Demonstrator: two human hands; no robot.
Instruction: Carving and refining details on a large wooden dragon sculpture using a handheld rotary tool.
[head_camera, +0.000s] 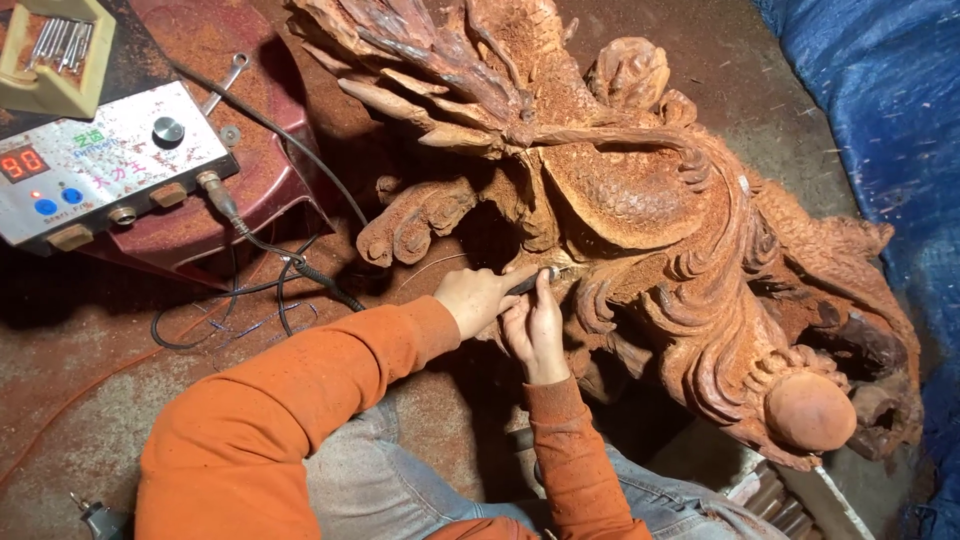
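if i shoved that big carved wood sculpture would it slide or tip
The carved wood sculpture looks solid and bulky, so probably heavy and hard to shift. It lies spread low and wide, so tipping seems unlikely. Its thin projecting carved tips look fragile and might snap if pushed there.

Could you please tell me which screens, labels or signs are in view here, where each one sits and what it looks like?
Control box: upper left, on a red stool; flat, silver-grey, dust-speckled, with a round knob and two blue buttons.
Digit display: left end of the box face; small dark rectangle with glowing red numerals.
Printed labels: across the box face; green and reddish lettering, partly under dust.
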